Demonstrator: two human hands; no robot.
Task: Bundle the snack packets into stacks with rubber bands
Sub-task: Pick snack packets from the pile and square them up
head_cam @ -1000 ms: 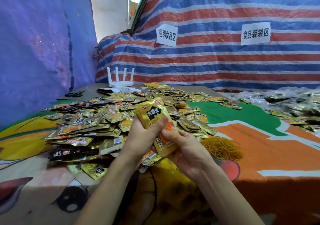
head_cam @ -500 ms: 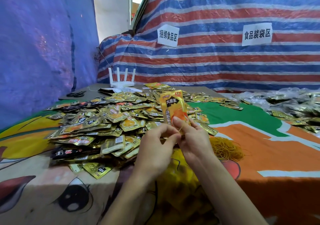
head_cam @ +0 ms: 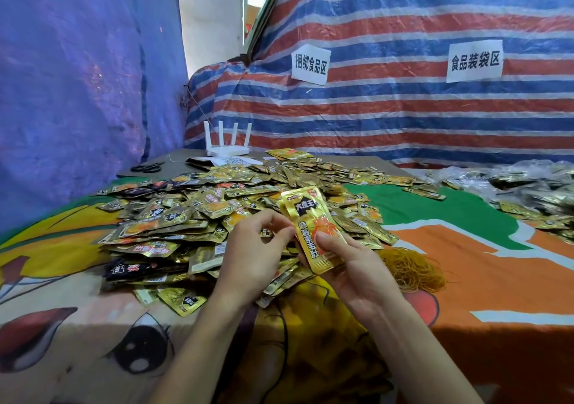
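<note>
stack: the gold snack packets (head_cam: 312, 226) now lean back in the right hand (head_cam: 357, 267), thumb across the front, just above the loose pile (head_cam: 174, 220).
change: half a second ago both hands propped it upright by the fingertips.
left hand (head_cam: 254, 251): pinching the stack's left edge (can't see any band on it).
rubber bands (head_cam: 413, 268): heap just to the right, so banding looks like the next step.
</note>
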